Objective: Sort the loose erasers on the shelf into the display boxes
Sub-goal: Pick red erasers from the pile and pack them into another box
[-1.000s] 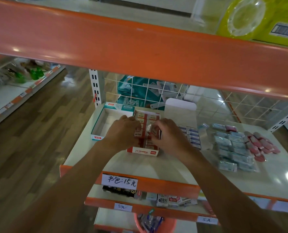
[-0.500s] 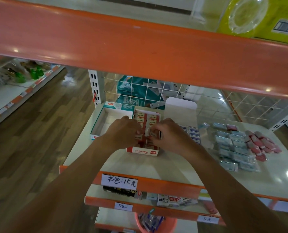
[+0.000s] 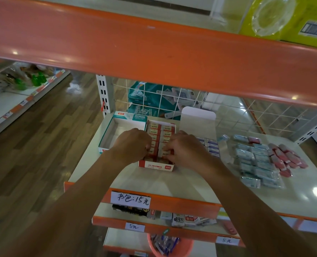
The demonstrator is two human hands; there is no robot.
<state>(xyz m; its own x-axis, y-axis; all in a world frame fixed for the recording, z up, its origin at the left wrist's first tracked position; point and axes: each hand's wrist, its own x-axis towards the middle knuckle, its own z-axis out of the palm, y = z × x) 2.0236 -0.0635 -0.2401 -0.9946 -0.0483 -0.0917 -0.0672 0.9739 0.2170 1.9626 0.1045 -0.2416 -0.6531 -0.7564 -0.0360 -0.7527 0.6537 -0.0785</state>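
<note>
Where the two hands meet over the red display box (image 3: pixel 155 166), their own backs hide most of the contact. The box stands mid-shelf (image 3: pixel 154 179) and holds two columns of red-and-white erasers (image 3: pixel 166 129).

The left hand (image 3: pixel 130 145) curls its fingers down over the near part of the left column. The tips are out of sight, so I cannot tell whether they hold anything. The right hand (image 3: pixel 186 148) has its fingers drawn narrow, pinching one eraser (image 3: pixel 164 153) in the near part of the right column; its thumb is hidden.

Just left of the red box sits a teal display box (image 3: pixel 115 129), its near right corner covered by the left hand. To the right stands a white box (image 3: pixel 197 115) with an upright flap, its blue-labelled contents (image 3: pixel 212 145) partly behind the right wrist.

Loose erasers (image 3: pixel 254 164) in clear wrap lie well to the right, with pink erasers (image 3: pixel 287 158) beside them; their print is too blurred to read. An orange beam (image 3: pixel 154 52) blocks the view above.
</note>
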